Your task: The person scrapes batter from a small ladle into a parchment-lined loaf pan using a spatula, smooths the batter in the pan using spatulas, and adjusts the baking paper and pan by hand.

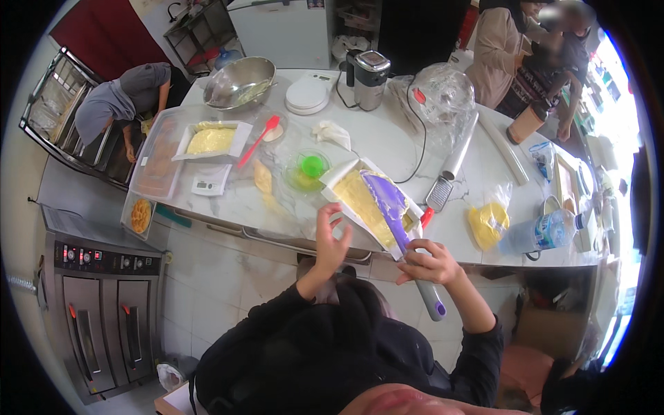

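A paper-lined rectangular pan of yellow batter lies near the table's front edge. My right hand grips the grey handle of a spatula with a purple blade. The blade rests over the batter's right part, with pale batter smeared along its edge. My left hand is beside the pan's near left side, fingers apart and curved, holding nothing. A bright green cup stands in a clear bowl just left of the pan. A grater with a red handle lies right of the pan.
Further left are a second lined pan, a red spatula, a digital scale and a steel bowl. A yellow-filled bag and water bottle stand right. One person bends by a rack; others stand behind the table.
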The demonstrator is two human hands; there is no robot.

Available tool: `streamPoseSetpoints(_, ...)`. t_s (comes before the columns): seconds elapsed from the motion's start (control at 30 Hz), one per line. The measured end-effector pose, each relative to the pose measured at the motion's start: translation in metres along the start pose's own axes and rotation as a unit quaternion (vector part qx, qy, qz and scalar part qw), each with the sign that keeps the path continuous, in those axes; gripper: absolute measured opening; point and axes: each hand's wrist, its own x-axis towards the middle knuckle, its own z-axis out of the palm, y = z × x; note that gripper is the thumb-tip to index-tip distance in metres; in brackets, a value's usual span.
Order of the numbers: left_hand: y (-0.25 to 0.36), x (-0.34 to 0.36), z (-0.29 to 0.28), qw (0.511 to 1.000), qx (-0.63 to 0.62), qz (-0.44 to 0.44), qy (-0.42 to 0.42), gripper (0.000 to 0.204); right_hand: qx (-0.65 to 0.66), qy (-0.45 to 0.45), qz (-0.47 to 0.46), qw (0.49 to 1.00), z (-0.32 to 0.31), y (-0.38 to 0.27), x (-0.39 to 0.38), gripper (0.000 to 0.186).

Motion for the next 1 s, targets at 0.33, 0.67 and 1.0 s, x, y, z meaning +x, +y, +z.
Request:
streamPoseSetpoints(0.33,0.103,0.006,0.043,0.824,0.172,0.411,-0.35,0.057,-0.049,-0.036,-0.029,0.998,-0.031,-0.009,0.07,0.032)
streamPoseSetpoints(0.67,0.11,0.016,0.027,0.821,0.102,0.373,-0.421,0.044,-0.094,0.018,-0.007,0.995,-0.03,-0.021,0.105,0.032)
streamPoseSetpoints(1.0,0.119,0.052,0.018,0.827,0.11,0.328,-0.443,0.042,-0.254,0.171,0.307,0.901,-0.148,0.094,0.133,0.082)
